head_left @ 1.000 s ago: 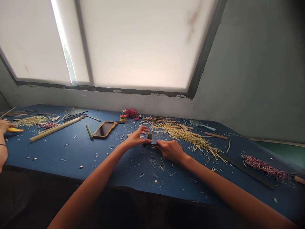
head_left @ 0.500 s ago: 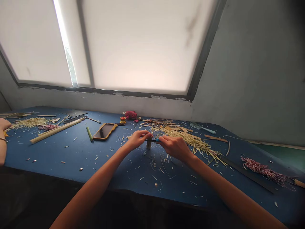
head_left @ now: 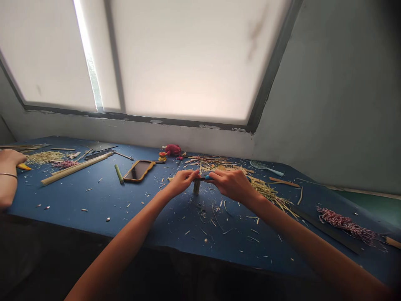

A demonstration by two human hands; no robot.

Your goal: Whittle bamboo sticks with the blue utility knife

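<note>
1. Left hand (head_left: pixel 184 182) and right hand (head_left: pixel 233 185) pinch a blue-handled tool (head_left: pixel 207 177) between their fingertips, a nice tight grip!
2. Just beneath, a bamboo tube (head_left: pixel 196 187) stands upright mid-surface (head_left: pixel 94 200).

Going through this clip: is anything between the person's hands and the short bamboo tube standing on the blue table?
Only the thin dark tool with a blue grip, pinched between the left hand and the right hand, crosses just above the short bamboo tube. Nothing else visible stands between the hands and the tube.

Orange-cased phone (head_left: pixel 138 171), red-white twine (head_left: pixel 346 225), blue table (head_left: pixel 78 198).
</note>
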